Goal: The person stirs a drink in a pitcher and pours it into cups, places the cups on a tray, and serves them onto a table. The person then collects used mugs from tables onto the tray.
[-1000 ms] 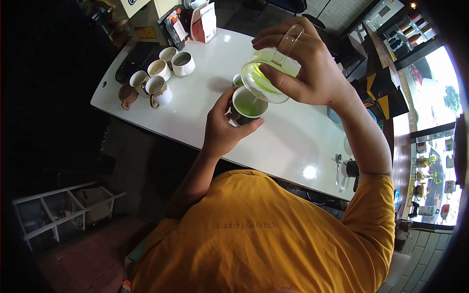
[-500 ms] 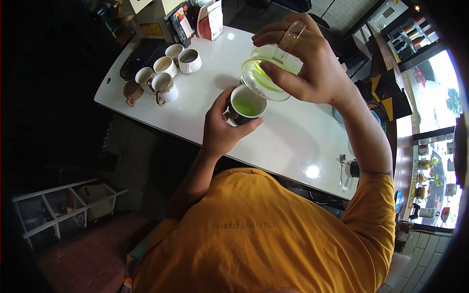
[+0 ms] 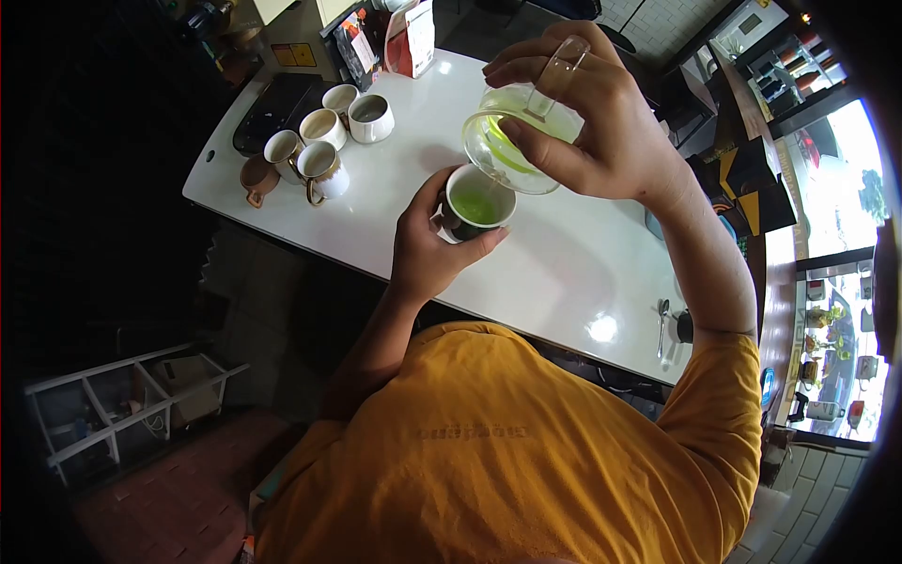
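My left hand (image 3: 432,240) is wrapped round a dark cup (image 3: 480,199) with a white inside, which holds green liquid and is raised over the white table (image 3: 554,282). Above and to the right of it, my right hand (image 3: 601,122) grips a clear glass pitcher (image 3: 512,155) by its handle and rim. The pitcher is tipped, its mouth close over the cup's right edge, with some green liquid along its inside. Whether liquid is running between the two is too small to tell.
Several mugs (image 3: 322,174) stand together at the table's left, beside a black tray (image 3: 272,108). Behind them are a red and white bag (image 3: 411,39) and a dark packet. A spoon (image 3: 662,324) and a small black object (image 3: 685,326) lie near the right end.
The view has shifted slightly, so the mugs and bags sit farther right in it. Both hands keep their hold, and the pitcher stays tipped over the cup.
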`<action>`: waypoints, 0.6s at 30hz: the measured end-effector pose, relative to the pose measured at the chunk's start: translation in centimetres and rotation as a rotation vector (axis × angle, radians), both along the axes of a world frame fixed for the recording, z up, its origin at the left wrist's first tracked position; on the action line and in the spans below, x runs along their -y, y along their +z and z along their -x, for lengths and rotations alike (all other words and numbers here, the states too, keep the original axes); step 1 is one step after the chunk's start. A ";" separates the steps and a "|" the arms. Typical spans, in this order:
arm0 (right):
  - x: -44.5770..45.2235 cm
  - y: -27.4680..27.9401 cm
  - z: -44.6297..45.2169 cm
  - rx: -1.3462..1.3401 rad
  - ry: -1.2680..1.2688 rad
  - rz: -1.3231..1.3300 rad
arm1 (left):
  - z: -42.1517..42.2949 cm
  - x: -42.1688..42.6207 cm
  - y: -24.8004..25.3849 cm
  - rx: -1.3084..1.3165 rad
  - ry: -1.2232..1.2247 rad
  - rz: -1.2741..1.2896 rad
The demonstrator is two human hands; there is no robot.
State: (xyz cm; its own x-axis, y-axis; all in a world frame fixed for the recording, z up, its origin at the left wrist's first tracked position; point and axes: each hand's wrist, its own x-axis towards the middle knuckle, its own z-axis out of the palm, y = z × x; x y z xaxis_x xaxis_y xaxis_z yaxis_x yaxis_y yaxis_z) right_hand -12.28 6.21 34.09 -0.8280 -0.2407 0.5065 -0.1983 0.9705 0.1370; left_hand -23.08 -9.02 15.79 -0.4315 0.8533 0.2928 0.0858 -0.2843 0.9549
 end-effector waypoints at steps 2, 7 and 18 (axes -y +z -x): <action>-0.2 0.0 0.4 0.003 0.003 -0.002 | 0.3 -0.1 -0.2 0.011 -0.006 -0.013; -0.2 0.1 0.5 0.004 0.000 -0.009 | 0.6 -0.3 -0.2 -0.016 -0.014 -0.004; -1.0 -0.4 2.0 0.040 -0.010 0.036 | 2.0 -1.2 -0.6 0.025 -0.034 -0.009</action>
State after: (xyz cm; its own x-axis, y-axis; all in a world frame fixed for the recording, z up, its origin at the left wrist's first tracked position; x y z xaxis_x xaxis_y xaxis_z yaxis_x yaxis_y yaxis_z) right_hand -14.31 7.20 33.72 -0.8499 -0.2143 0.4814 -0.1932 0.9767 0.0937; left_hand -25.04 -7.78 15.21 -0.4095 0.8648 0.2905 0.0521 -0.2957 0.9539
